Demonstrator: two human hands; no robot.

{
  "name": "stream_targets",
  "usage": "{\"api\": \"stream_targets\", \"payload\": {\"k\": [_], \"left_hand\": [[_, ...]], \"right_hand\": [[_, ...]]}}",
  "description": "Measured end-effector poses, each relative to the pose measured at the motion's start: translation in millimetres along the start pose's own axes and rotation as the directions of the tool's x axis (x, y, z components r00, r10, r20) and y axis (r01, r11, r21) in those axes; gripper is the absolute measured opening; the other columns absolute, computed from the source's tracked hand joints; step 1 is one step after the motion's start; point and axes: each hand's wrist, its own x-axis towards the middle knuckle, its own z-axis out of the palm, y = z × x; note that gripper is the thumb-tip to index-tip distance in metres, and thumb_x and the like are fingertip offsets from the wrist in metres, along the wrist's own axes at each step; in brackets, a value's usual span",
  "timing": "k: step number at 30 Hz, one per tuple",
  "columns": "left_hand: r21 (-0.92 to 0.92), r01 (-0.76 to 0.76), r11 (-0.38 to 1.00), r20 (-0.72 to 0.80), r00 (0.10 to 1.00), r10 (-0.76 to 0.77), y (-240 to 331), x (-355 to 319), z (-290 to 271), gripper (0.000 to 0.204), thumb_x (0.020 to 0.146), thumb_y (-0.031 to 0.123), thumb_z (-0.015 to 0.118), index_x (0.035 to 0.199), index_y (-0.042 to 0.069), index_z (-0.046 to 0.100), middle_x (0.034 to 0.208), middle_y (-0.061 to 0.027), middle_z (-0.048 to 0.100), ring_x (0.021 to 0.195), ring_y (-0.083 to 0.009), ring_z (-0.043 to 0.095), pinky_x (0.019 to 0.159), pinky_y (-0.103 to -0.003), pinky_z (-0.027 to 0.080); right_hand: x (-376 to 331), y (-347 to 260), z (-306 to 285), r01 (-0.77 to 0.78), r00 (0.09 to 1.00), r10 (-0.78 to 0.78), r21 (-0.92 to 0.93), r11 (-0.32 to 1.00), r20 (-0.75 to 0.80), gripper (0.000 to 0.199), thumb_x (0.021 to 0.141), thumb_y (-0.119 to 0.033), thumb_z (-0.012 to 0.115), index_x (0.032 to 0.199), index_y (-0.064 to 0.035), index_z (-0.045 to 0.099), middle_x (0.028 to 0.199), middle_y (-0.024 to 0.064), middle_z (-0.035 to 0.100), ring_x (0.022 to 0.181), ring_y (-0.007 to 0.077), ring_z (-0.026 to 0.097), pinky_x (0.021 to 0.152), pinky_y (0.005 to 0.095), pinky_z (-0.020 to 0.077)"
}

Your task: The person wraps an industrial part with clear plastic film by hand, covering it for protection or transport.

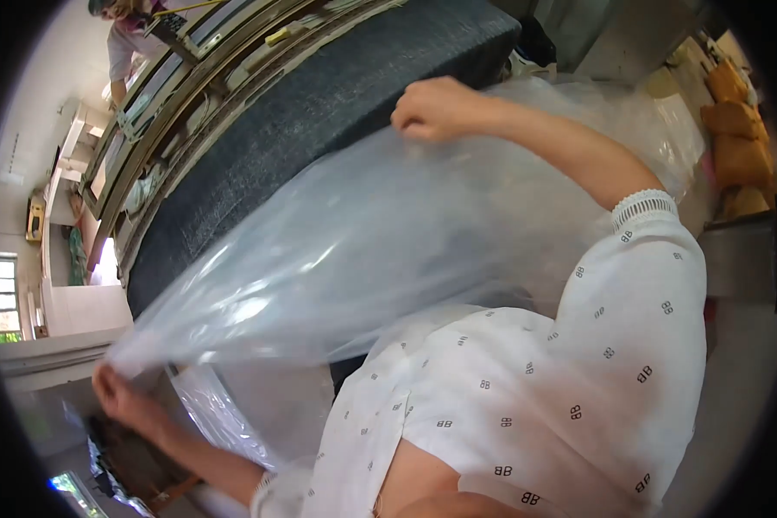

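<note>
A large clear plastic sheet (319,250) is stretched between my two hands in front of my body. My left hand (123,395), low at the left, is closed on one gathered end of it. Up at the far edge my right hand (440,109) grips the sheet with curled fingers, above the border of a dark, cloth-like table surface (319,108). The sheet is smeared by motion and catches bright glare. Its right part spreads out behind my right forearm.
Beyond the dark surface runs a long framed machine (177,112) with rails. A person (134,39) stands behind it at the upper left. Orange-brown bundles (738,129) are stacked at the far right, above a metal box (742,259). More clear plastic (224,414) hangs at the lower left.
</note>
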Motion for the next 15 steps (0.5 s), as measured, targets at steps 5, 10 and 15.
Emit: {"api": "stream_targets", "payload": {"k": [5,10,15], "left_hand": [[0.331,0.01,0.944,-0.336,0.936,0.108,-79.3,56.1,-255.6,0.029,0.089,0.024,0.051,0.108,0.004,0.061,0.105,-0.009,0.062,0.095,-0.0183,0.057,0.082,-0.027,0.043],[0.599,-0.086,0.796,-0.467,0.77,0.434,-41.4,58.5,-188.1,0.017,0.073,0.015,0.059,0.082,0.003,0.065,0.077,-0.0094,0.065,0.068,-0.02,0.058,0.063,-0.035,0.045],[0.534,-0.067,0.843,-0.175,0.966,0.188,-153.4,124.2,-84.8,0.027,0.087,0.024,0.055,0.1,0.003,0.065,0.102,-0.0105,0.064,0.091,-0.0213,0.06,0.082,-0.03,0.046]], "right_hand": [[5.9,-110.8,5.6,-0.158,0.982,0.005,0.801,0.578,0.189,0.011,0.082,-0.016,0.052,0.077,-0.0065,0.054,0.065,0.0036,0.053,0.059,0.0169,0.045,0.058,0.0316,0.0389],[-38.1,-105.2,9.8,-0.15,0.756,-0.378,0.704,0.695,0.534,0.015,0.076,-0.02,0.06,0.072,-0.0054,0.058,0.06,0.0037,0.052,0.056,0.0137,0.046,0.055,0.0313,0.0375],[-231.3,70.9,52.6,-0.394,0.654,0.518,-0.336,0.855,0.551,0.013,0.07,-0.025,0.057,0.076,-0.015,0.064,0.072,0.0076,0.062,0.071,0.0288,0.06,0.059,0.0413,0.0443]]}}
